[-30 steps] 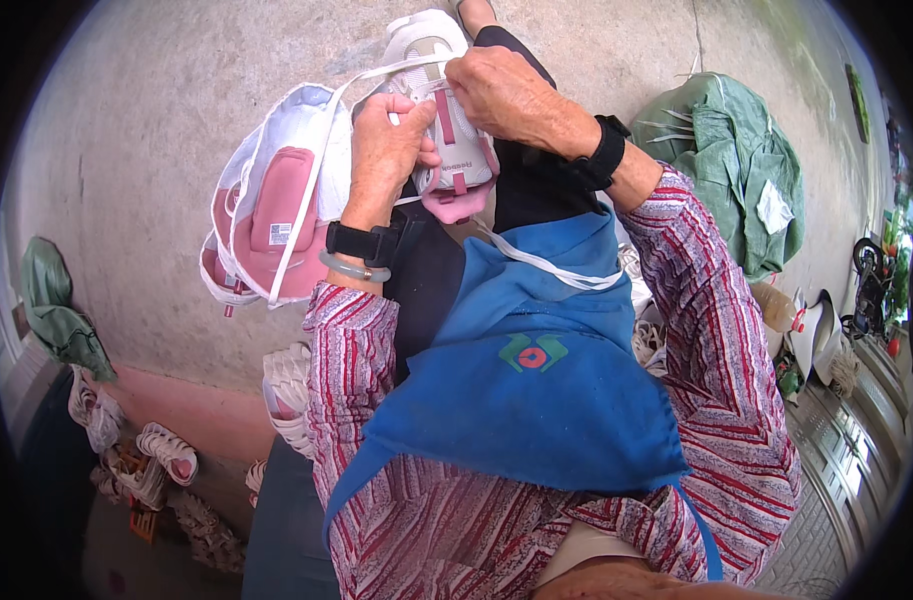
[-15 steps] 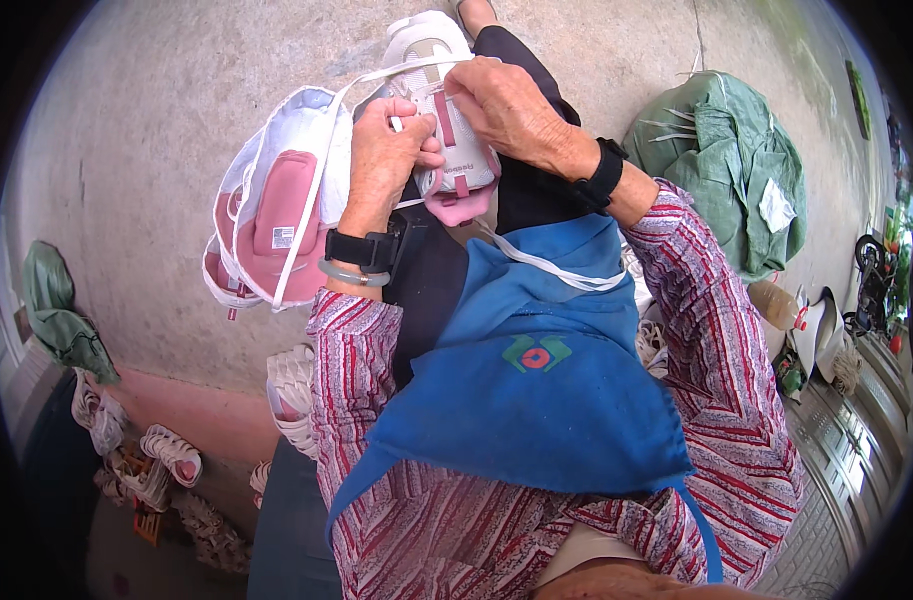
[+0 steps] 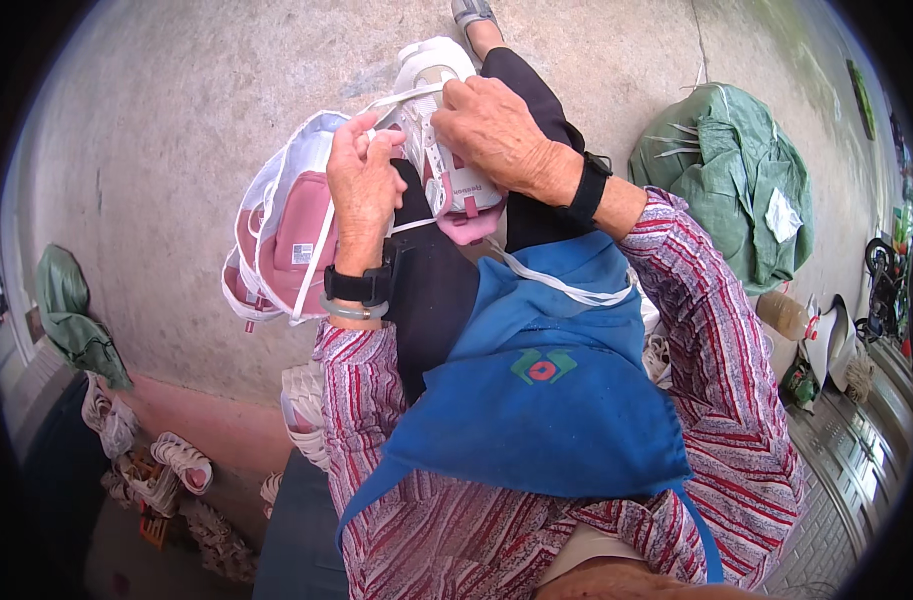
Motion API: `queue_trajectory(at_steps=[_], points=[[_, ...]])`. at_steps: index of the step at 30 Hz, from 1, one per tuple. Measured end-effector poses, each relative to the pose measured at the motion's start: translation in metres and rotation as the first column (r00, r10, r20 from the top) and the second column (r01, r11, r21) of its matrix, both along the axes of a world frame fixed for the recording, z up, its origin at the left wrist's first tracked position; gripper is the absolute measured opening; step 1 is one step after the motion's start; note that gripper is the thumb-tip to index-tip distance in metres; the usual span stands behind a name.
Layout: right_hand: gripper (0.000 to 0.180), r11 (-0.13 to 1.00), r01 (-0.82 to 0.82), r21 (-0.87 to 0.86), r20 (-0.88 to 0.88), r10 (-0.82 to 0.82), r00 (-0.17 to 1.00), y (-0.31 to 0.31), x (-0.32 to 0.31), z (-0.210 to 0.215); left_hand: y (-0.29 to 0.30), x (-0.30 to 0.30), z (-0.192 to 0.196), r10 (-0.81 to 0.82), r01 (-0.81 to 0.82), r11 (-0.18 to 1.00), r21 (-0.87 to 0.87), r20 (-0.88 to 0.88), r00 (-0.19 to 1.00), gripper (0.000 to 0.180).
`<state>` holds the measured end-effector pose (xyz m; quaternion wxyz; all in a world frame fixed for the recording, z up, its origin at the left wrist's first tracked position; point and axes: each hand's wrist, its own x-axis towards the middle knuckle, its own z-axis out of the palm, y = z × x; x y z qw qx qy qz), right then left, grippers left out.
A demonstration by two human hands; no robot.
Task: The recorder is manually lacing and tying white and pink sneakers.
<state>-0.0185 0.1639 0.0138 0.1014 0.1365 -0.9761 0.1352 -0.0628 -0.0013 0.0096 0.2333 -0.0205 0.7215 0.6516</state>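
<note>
A white and pink sneaker upper [image 3: 466,185] lies across my dark-trousered legs, its pink heel end toward me. Over its front my right hand [image 3: 491,130] is closed, fingertips pinching a white shoelace [image 3: 406,97] by the eyelets. To the left, my left hand [image 3: 366,185] pinches the same lace between thumb and fingers, so a stretch of it spans the two hands. Several more white uppers with pink insoles [image 3: 302,215] hang together beside my left wrist, partly behind it. A bundle of white laces [image 3: 566,290] rests on my blue apron [image 3: 536,420].
On the concrete floor [image 3: 176,170] a bulging green sack [image 3: 726,190] stands at right, with a plastic bottle [image 3: 784,315] nearer me. At far left lies a green cloth or bag [image 3: 71,310]. More white shoe pieces [image 3: 183,460] are at lower left.
My left hand has moved left and turned, fingers lifting away from the upper. My right hand has shifted slightly down. The whole view has moved a little, showing more of my foot.
</note>
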Motion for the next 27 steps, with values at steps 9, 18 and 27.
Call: queue_trajectory(at_steps=[9, 18, 27], points=[[0.015, 0.969, -0.166, 0.181, 0.160, 0.138, 0.977, -0.005, -0.015, -0.003, -0.019, 0.004, 0.006, -0.002, -0.005, 0.998, 0.055, 0.129, 0.992, 0.026], [0.017, 0.770, 0.169, -0.615, 0.297, 0.028, 0.955, -0.016, -0.029, 0.020, -0.014, 0.009, 0.004, 0.041, -0.075, 0.982, 0.175, 0.191, 0.981, 0.027], [0.022, -0.056, 0.399, -0.915, 0.322, 0.496, 0.807, -0.020, 0.010, 0.089, -0.007, 0.027, 0.031, 0.050, -0.205, 0.880, 0.428, 0.344, 0.937, 0.025]])
